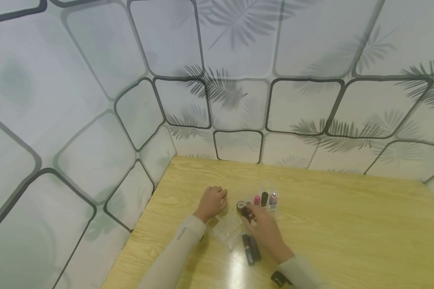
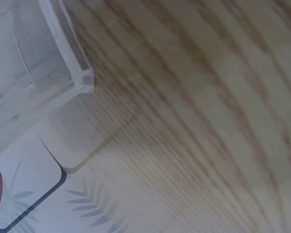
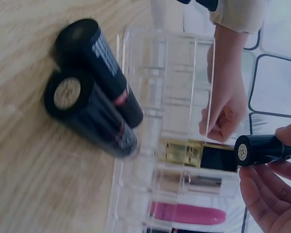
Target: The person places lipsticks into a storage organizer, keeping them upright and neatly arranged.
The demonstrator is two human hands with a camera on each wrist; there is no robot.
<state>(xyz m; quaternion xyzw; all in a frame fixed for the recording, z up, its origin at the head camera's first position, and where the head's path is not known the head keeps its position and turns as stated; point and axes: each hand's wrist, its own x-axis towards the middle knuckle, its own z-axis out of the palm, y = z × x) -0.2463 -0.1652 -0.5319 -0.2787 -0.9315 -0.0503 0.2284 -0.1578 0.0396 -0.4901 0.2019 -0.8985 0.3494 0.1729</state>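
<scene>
My right hand (image 1: 265,230) pinches a black lipstick tube (image 3: 262,149) between thumb and fingers, with its round end label facing the right wrist camera. The tube is over a clear plastic lipstick organizer (image 1: 226,233). My left hand (image 1: 211,202) is at the organizer's left side with fingers loosely curled, and no object shows in it. Inside the organizer stand a gold-and-black lipstick (image 3: 196,154), a slim tube with a silvery band (image 3: 203,181) and a pink tube (image 3: 189,213). Two black lipsticks (image 3: 99,63) lie side by side before the organizer.
Farther right in the organizer are a black tube (image 1: 264,199) and a tube with a clear base (image 1: 273,197). The wooden table (image 1: 347,224) meets patterned walls (image 1: 238,104) at the back and left. A black object (image 1: 277,277) is by the right wrist.
</scene>
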